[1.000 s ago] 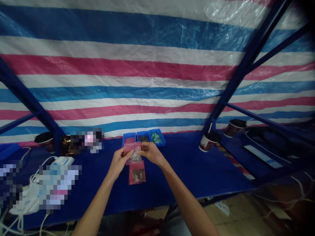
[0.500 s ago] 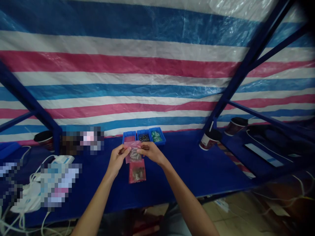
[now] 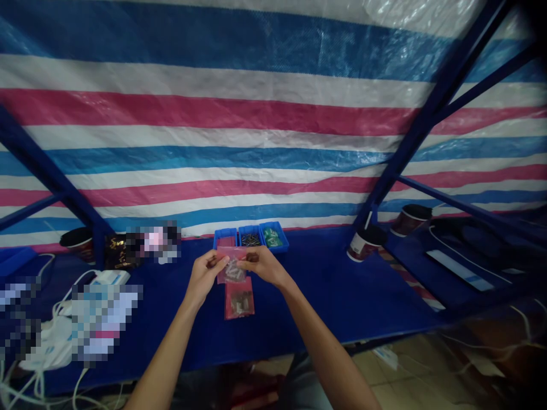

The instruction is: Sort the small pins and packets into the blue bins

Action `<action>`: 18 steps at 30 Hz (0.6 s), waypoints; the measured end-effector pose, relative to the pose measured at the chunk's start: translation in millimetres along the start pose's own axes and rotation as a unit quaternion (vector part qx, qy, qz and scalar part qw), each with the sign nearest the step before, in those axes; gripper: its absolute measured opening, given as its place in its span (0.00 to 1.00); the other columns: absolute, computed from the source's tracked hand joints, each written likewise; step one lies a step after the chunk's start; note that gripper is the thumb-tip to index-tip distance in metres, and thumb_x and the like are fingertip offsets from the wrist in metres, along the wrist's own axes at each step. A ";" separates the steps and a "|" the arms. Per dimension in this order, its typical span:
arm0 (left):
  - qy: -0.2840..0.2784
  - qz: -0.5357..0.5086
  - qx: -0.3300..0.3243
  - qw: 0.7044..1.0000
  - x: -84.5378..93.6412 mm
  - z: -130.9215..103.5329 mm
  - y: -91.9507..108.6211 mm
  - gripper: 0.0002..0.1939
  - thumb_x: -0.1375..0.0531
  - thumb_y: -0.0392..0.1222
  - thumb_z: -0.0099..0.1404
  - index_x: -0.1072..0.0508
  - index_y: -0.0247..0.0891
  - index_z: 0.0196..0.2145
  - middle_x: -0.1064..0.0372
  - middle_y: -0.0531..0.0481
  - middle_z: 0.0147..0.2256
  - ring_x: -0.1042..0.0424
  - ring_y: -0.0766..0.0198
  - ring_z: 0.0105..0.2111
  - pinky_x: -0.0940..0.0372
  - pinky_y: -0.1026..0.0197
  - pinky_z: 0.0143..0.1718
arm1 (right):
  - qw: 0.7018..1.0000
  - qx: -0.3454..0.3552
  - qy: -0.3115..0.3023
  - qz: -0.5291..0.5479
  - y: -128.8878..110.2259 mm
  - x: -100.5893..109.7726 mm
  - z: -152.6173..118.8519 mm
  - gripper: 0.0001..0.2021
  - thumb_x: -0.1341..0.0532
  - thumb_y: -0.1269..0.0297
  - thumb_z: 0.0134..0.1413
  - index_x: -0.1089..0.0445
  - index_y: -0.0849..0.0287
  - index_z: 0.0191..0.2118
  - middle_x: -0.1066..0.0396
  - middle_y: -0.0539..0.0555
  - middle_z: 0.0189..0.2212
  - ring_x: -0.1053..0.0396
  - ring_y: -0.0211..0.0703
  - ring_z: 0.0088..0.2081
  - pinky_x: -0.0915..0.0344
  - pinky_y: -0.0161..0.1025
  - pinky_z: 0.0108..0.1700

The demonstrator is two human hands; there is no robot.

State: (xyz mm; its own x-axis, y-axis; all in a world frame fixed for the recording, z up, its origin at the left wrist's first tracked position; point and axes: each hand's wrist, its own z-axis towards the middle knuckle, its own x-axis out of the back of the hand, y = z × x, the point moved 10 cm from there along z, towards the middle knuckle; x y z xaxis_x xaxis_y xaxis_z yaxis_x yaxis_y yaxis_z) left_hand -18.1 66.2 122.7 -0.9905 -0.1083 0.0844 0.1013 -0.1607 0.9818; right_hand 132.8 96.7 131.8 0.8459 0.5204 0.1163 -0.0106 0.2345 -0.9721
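Between both hands hangs a small pinkish clear plastic bag [image 3: 233, 274] with small pale pieces inside. My left hand [image 3: 205, 272] pinches its left side with the thumb in front. My right hand [image 3: 264, 265] grips the right side of the same bag. Just below it on the blue table lies a second pink bag [image 3: 239, 310] with small metallic-looking parts showing through. Behind my hands stand three blue bins: the left bin [image 3: 219, 232] holds pink bags, the middle bin [image 3: 250, 229] dark screw-like pieces, and the right bin [image 3: 280, 247] green and white pieces.
White power strips [image 3: 111, 277] and tangled cables cover the left of the table [image 3: 333, 296]. A lidded paper cup [image 3: 358, 249] stands at the right, near a blue frame post [image 3: 395, 154]. A striped plastic sheet [image 3: 239, 131] hangs behind.
The held bag hangs a little flatter, and the pieces inside show more clearly. Both hands have kept almost the same place and grip.
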 end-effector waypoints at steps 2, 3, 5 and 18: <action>-0.017 0.011 0.000 1.000 0.8 0.0 -3.4 0.17 0.34 0.53 0.59 0.24 0.34 0.35 0.26 0.49 0.31 0.29 0.62 0.32 0.36 0.64 0.36 | 0.999 0.006 0.015 -0.047 0.3 1.1 -0.6 0.15 0.32 0.54 0.50 0.24 0.63 0.30 0.28 0.51 0.24 0.32 0.39 0.27 0.37 0.34 0.31; -0.032 0.033 -0.003 0.999 0.8 0.1 -4.2 0.17 0.35 0.53 0.60 0.23 0.34 0.36 0.25 0.48 0.32 0.28 0.61 0.33 0.35 0.63 0.37 | 0.996 0.008 0.029 -0.078 1.5 3.0 -1.0 0.13 0.32 0.56 0.50 0.25 0.63 0.29 0.28 0.50 0.23 0.32 0.38 0.26 0.39 0.33 0.30; -0.053 0.110 -0.029 0.992 3.0 1.6 -1.4 0.17 0.36 0.53 0.60 0.22 0.35 0.36 0.24 0.46 0.35 0.27 0.58 0.35 0.35 0.61 0.38 | 0.987 0.015 0.059 -0.149 4.4 7.5 -1.3 0.11 0.32 0.60 0.51 0.25 0.62 0.26 0.30 0.49 0.21 0.34 0.37 0.24 0.42 0.33 0.28; -0.073 0.451 -0.185 0.870 2.7 90.4 54.2 0.14 0.44 0.39 0.66 0.19 0.41 0.42 0.22 0.45 0.41 0.26 0.54 0.41 0.36 0.56 0.47 | 0.964 0.081 0.149 -0.203 5.8 25.2 65.7 0.10 0.36 0.70 0.54 0.22 0.57 0.43 0.23 0.55 0.40 0.26 0.42 0.36 0.30 0.36 0.40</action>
State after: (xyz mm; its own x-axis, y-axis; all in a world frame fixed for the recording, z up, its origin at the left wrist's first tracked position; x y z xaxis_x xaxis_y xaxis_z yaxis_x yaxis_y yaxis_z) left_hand -23.7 145.9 191.5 -0.4907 -0.2323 0.8398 0.8398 -0.3829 0.3848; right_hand 119.1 165.1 142.5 0.9132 0.1043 0.3939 0.2921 0.5064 -0.8113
